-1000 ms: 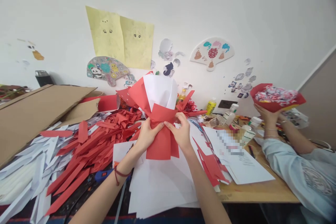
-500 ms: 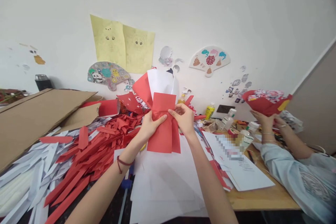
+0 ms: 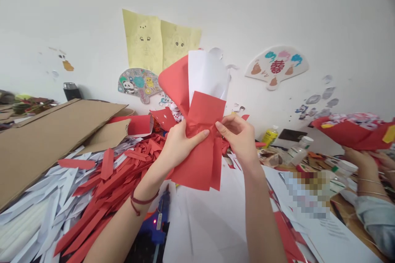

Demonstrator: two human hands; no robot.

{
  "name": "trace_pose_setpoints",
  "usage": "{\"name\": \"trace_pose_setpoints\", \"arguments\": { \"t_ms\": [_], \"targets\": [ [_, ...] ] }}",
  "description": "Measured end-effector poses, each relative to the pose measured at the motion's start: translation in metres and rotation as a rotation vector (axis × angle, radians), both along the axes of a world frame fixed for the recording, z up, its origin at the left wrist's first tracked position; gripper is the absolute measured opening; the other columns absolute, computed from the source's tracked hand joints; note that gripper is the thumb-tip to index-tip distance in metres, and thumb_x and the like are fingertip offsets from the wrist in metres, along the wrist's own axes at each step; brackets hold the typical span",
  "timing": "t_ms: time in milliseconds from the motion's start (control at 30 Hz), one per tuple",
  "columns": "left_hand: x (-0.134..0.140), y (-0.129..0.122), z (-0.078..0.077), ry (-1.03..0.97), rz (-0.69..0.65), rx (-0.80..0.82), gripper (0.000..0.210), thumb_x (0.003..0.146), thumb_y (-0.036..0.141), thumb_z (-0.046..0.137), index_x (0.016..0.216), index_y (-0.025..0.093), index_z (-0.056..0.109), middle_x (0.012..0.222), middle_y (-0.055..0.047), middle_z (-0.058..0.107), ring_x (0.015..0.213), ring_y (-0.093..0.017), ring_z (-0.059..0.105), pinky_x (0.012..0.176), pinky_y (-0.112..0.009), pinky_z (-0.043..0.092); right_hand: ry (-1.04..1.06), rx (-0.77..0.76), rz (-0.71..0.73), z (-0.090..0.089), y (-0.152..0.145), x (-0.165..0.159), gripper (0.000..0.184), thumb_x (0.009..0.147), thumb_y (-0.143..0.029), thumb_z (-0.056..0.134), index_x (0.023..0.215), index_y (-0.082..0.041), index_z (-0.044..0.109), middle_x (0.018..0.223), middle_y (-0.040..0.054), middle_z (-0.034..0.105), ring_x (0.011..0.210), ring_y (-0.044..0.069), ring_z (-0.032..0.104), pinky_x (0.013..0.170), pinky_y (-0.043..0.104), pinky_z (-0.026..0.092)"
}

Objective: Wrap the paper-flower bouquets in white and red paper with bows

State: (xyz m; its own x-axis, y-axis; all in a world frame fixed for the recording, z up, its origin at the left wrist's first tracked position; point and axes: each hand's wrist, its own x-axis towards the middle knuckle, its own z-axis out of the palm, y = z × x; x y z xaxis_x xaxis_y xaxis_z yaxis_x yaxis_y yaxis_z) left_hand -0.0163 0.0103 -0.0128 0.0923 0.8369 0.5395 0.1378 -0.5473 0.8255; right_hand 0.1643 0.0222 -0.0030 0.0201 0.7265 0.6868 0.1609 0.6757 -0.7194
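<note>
In the middle of the head view I hold up a paper bouquet wrapper of red and white sheets, pinched in at its waist. My left hand is closed round the left side of that waist, its thumb lying across the red paper. At the right edge of the waist, my right hand pinches the paper between thumb and fingers. A white sheet stands up behind the red front panel. Below the wrapper lie white paper sheets, and a blue glue gun with a red light rests beside them.
Red folded strips and white folded strips heap up at left, near a cardboard sheet. Plastic bottles stand at right. A co-worker's hands hold a red-wrapped bouquet at the far right.
The wrapper and both my hands appear larger and closer, and the wrapper leans slightly to the right. The view has turned, shifting left-side things rightward; the co-worker's bouquet sits nearer the right edge.
</note>
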Motion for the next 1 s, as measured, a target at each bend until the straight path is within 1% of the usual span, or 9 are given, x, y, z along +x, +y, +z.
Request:
{"name": "trace_pose_setpoints", "arguments": {
  "t_ms": [133, 333, 433, 633, 700, 767, 867, 933, 1000],
  "targets": [
    [-0.004, -0.008, 0.007, 0.087, 0.091, -0.018, 0.036, 0.08, 0.045, 0.07, 0.103, 0.018, 0.066, 0.102, -0.008, 0.073, 0.091, -0.029, 0.069, 0.074, -0.037, 0.054, 0.039, 0.011, 0.043, -0.003, 0.002, -0.005, 0.025, 0.078, -0.039, 0.077, 0.081, -0.019, 0.062, 0.082, 0.0007, 0.063, 0.075, 0.014, 0.062, 0.068, 0.025, 0.049],
    [-0.003, -0.006, 0.015, 0.134, 0.097, 0.026, 0.037, 0.083, 0.049, 0.066, 0.106, 0.02, 0.064, 0.103, -0.008, 0.072, 0.091, -0.026, 0.068, 0.075, -0.036, 0.054, 0.086, 0.052, 0.033, -0.001, 0.002, -0.008, 0.025, 0.078, -0.038, 0.077, 0.086, -0.021, 0.061, 0.084, 0.0007, 0.065, 0.08, 0.016, 0.064, 0.07, 0.026, 0.05],
    [0.0, 0.005, 0.012, 0.145, 0.099, 0.068, 0.038, 0.083, 0.049, 0.066, 0.108, 0.02, 0.063, 0.106, -0.008, 0.072, 0.093, -0.026, 0.068, 0.076, -0.036, 0.053, 0.11, 0.054, 0.017, -0.002, 0.007, -0.007, 0.028, 0.076, -0.038, 0.079, 0.084, -0.021, 0.059, 0.083, -0.0002, 0.065, 0.077, 0.015, 0.063, 0.07, 0.026, 0.049],
    [0.003, 0.03, -0.004, 0.164, 0.097, 0.097, 0.041, 0.081, 0.05, 0.067, 0.109, 0.02, 0.063, 0.102, -0.009, 0.073, 0.091, -0.026, 0.068, 0.076, -0.036, 0.052, 0.102, 0.014, 0.017, -0.011, 0.028, -0.001, 0.032, 0.076, -0.042, 0.077, 0.077, -0.019, 0.055, 0.075, -0.0006, 0.061, 0.073, 0.015, 0.061, 0.067, 0.025, 0.047],
    [0.004, 0.037, -0.009, 0.165, 0.117, 0.097, 0.041, 0.081, 0.051, 0.066, 0.108, 0.019, 0.064, 0.101, -0.009, 0.073, 0.089, -0.026, 0.069, 0.075, -0.035, 0.052, 0.072, 0.035, -0.079, -0.015, 0.033, -0.001, 0.028, 0.08, -0.042, 0.073, 0.079, -0.019, 0.058, 0.077, 0.0005, 0.063, 0.072, 0.014, 0.06, 0.067, 0.025, 0.047],
    [0.003, 0.042, -0.014, 0.163, 0.153, 0.096, 0.041, 0.081, 0.052, 0.065, 0.106, 0.019, 0.064, 0.1, -0.009, 0.073, 0.088, -0.026, 0.069, 0.074, -0.035, 0.052, 0.04, 0.103, -0.279, -0.017, 0.034, -0.003, 0.024, 0.082, -0.041, 0.07, 0.082, -0.019, 0.061, 0.079, 0.0014, 0.065, 0.069, 0.014, 0.058, 0.067, 0.026, 0.047],
    [0.002, 0.048, -0.017, 0.167, 0.26, 0.102, 0.041, 0.082, 0.055, 0.063, 0.103, 0.019, 0.064, 0.099, -0.009, 0.073, 0.089, -0.027, 0.069, 0.074, -0.034, 0.051, -0.048, 0.183, -0.549, -0.017, 0.024, -0.015, 0.022, 0.084, -0.04, 0.067, 0.079, -0.019, 0.064, 0.07, 0.0012, 0.065, 0.062, 0.014, 0.057, 0.066, 0.027, 0.047],
    [0.002, 0.05, -0.018, 0.178, 0.365, 0.119, 0.04, 0.082, 0.055, 0.062, 0.102, 0.02, 0.063, 0.099, -0.009, 0.073, 0.09, -0.028, 0.069, 0.075, -0.034, 0.05, -0.184, 0.125, -0.59, -0.018, 0.011, -0.028, 0.024, 0.088, -0.041, 0.063, 0.082, -0.019, 0.069, 0.067, 0.0028, 0.067, 0.061, 0.018, 0.061, 0.067, 0.031, 0.048],
    [0.002, 0.051, -0.017, 0.202, 0.475, 0.134, 0.04, 0.083, 0.055, 0.061, 0.101, 0.019, 0.061, 0.095, -0.01, 0.073, 0.088, -0.028, 0.069, 0.074, -0.034, 0.049, -0.348, 0.019, -0.557, -0.02, -0.001, -0.043, 0.027, 0.089, -0.042, 0.06, 0.1, -0.02, 0.072, 0.08, 0.0076, 0.073, 0.072, 0.024, 0.067, 0.074, 0.036, 0.05]
  ]
}}
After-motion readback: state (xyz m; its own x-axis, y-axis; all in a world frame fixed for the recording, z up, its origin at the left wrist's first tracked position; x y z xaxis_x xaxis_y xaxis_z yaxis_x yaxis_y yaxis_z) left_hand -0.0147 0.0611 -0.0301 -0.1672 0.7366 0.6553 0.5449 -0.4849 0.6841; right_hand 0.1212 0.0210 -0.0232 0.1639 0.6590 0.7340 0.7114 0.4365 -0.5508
